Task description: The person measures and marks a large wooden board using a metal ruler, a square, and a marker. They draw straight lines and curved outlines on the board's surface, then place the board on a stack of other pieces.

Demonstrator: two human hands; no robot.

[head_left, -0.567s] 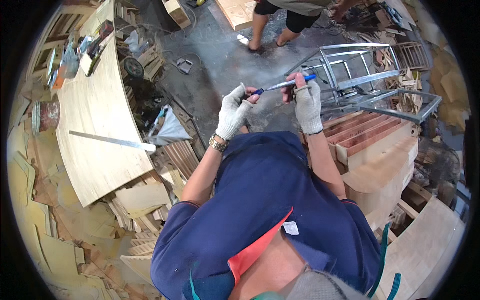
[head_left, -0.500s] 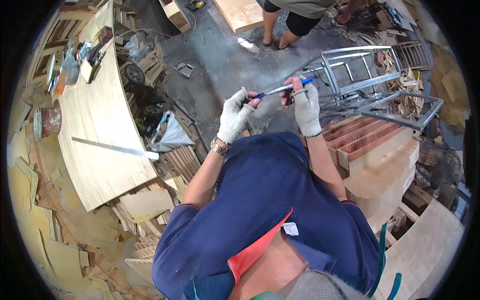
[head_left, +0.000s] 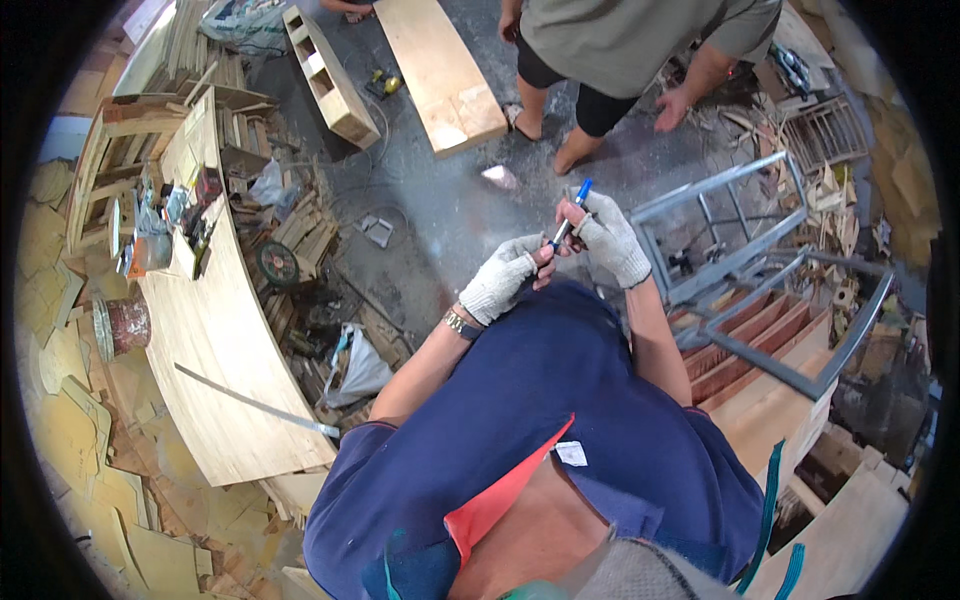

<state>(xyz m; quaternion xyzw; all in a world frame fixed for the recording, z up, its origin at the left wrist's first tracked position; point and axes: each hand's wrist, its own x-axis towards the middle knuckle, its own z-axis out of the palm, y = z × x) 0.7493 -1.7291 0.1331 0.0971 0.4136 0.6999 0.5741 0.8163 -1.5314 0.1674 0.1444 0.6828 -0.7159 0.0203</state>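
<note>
**Both Hands on the Marker Pen (head_left: 582, 192)**

A slim marker pen with a blue upper end tilts in mid-air just beyond the front of a worker's dark blue shirt (head_left: 500, 390), gripped from both sides. The left hand (head_left: 500, 278) has its fingers (head_left: 545, 255) closed on the lower end; the right hand (head_left: 613, 243), just beside it, pinches the barrel below the blue end. Whether a cap sits under the left hand's grip cannot be told.

Bare fingertips past the pale knit gloves should hold the smooth barrel more surely than fabric would. Good handling here calls for the left hand as a firm anchor and the right kept in line, so that any pull or twist runs along the barrel and does not bend it. Loose glove edges are best kept clear of the pinch.

Well apart to the worker's left, a pale plywood worktop (head_left: 220, 345) carries a thin metal strip (head_left: 255, 402). To the right, metal frames (head_left: 740, 256) stand by reddish wooden slats (head_left: 755, 335). Ahead on the grey floor (head_left: 440, 190), a co-worker (head_left: 640, 45) stands near a long wooden block (head_left: 440, 75).
</note>
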